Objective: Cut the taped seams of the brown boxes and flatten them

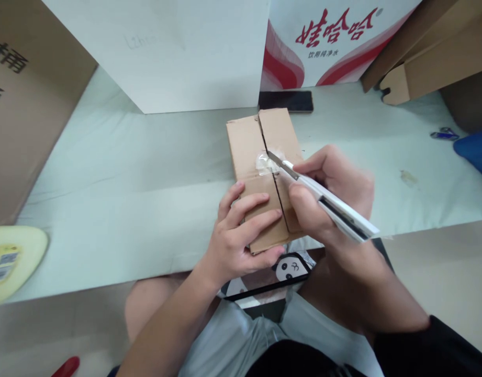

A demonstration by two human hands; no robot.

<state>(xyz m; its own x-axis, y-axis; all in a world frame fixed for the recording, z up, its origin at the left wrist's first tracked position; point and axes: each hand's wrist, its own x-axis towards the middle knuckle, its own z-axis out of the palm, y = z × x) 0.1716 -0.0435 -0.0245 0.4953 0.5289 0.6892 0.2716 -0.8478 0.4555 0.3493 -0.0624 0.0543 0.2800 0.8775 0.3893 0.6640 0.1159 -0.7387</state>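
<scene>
1. Centrally, a white utility knife (335,207) is clasped in the closed grip of the right hand (331,199), its blade tip laid on the clear tape (266,162) over the flap seam.
2. The small cardboard box (260,173) is pinned at its near end by the left hand (241,230), fingers curled over it, seemingly to steady it.
3. The box rests mid-frame on the pale tabletop (126,173); a dark phone (286,100) lies just behind it.
4. A large white box (174,52) stands at upper left.
</scene>
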